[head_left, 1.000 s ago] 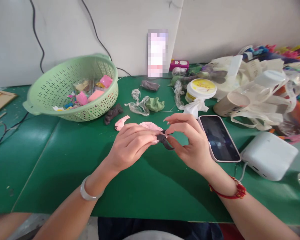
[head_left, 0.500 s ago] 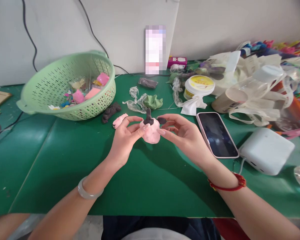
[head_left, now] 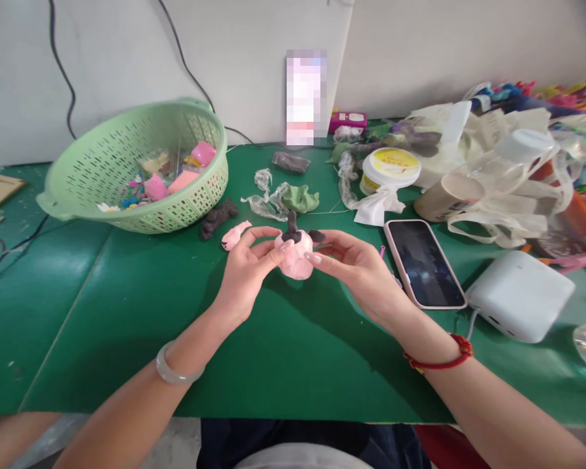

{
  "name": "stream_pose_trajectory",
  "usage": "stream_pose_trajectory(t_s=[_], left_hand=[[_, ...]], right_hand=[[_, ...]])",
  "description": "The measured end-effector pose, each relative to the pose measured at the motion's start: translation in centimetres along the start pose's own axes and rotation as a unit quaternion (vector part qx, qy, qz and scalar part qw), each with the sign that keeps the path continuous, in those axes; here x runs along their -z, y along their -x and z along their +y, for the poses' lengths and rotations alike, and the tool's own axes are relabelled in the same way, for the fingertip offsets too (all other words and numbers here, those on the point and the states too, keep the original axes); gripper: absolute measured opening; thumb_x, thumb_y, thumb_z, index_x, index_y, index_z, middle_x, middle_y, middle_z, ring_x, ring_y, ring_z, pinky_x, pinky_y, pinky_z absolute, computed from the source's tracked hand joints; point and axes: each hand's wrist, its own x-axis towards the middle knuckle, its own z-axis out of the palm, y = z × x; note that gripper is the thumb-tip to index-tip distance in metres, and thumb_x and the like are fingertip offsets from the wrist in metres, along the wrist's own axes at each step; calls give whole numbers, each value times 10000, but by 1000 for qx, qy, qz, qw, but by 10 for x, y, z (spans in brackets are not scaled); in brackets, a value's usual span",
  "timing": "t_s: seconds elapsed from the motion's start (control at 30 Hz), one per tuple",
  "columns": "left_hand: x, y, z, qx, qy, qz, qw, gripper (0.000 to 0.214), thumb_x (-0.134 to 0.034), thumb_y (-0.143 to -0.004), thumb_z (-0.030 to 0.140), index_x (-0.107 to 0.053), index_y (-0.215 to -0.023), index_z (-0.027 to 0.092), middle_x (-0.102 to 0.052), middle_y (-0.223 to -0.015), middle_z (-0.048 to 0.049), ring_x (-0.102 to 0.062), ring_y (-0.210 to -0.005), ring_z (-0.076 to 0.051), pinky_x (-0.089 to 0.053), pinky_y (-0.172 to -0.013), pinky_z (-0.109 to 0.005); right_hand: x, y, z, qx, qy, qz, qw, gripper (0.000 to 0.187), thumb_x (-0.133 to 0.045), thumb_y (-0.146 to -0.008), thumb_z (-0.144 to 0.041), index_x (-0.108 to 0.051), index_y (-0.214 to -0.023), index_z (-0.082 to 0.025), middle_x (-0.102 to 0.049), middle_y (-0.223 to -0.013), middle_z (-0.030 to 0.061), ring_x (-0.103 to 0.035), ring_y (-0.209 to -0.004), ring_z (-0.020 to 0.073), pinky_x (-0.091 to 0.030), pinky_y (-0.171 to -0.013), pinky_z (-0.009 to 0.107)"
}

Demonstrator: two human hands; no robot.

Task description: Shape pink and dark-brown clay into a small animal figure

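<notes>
A pink clay ball (head_left: 295,256) with a dark brown stem on top is held over the green table mat (head_left: 283,365). My left hand (head_left: 247,267) pinches its left side with thumb and fingers. My right hand (head_left: 356,264) touches its right side and holds a small dark brown clay piece (head_left: 316,236) against the ball's top edge. Both hands are closed round the clay. A small pink clay scrap (head_left: 235,235) lies on the mat just behind my left hand.
A green plastic basket (head_left: 127,195) with coloured clay pieces stands at the back left. A brown clay lump (head_left: 218,217), a green clay wad (head_left: 299,198), a yellow-lidded tub (head_left: 389,170), a phone (head_left: 424,262), a white box (head_left: 521,294) and plastic bags (head_left: 493,169) lie behind and to the right.
A second ago both hands pinched a dark clay strip with the pink ball hidden. They then turned the ball upright, and my right hand brought the small dark piece to its top.
</notes>
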Motion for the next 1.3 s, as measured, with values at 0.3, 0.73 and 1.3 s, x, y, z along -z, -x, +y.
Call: stream_pose_trajectory(t_s=[0.3,0.73,1.3], left_hand=[[-1,0,-1,1,18,1,1000,513,-958,-562,393,-648,-913,182,-730,-827,10,-684,-785,-115,-558,-730,-236],[5,-6,-1,-30,-82,-8,996,511,-875,-664,548,-650,-920,168,-744,-838,-35,-722,-765,-165,-586,-789,-316],[63,-27,35,-178,-658,181,709,261,-619,-882,211,-689,-1127,154,-741,-1098,-202,-695,-1009,-377,-533,-866,-485]], right_hand=[[-3,0,7,48,22,9,999,326,-871,-728,-379,-730,-978,-223,-722,-891,9,-649,-801,148,-553,-722,284],[0,-5,7,-21,-26,0,999,354,-882,-680,-463,-734,-855,-192,-741,-861,39,-676,-785,160,-596,-739,310],[24,-15,-3,-138,0,-77,987,401,-960,-547,-400,-752,-795,-163,-702,-790,14,-654,-711,132,-564,-712,297]])
